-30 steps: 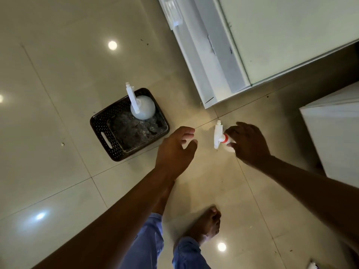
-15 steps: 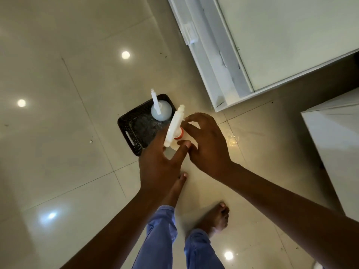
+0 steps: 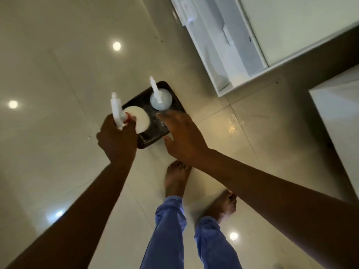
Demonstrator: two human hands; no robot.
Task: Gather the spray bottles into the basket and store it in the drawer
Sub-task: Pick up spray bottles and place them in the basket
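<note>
The left hand (image 3: 116, 142) is clamped around the trigger head of a white plastic spray bottle with a red collar (image 3: 138, 121), holding it upright over the near-left part of a dark perforated plastic basket (image 3: 153, 139) that sits on the glossy beige tiled floor (image 3: 58, 74). Whether the bottle's base touches the basket's bottom cannot be told. A second spray bottle, pale translucent with a white trigger head (image 3: 160, 99), stands inside the basket at its far corner, its nozzle pointing away from the person. The right hand (image 3: 182, 136) is spread flat with fingers apart, holding nothing, hovering over the basket's near-right edge (the picture is blurred there, so contact cannot be judged). No label, brand or writing can be read on either bottle or on the basket. Beyond the basket, to the upper right, a white pulled-out drawer (image 3: 219, 55) of a white cabinet stands open. Two bare feet and blue trouser legs (image 3: 171, 230) show below the hands.
</note>
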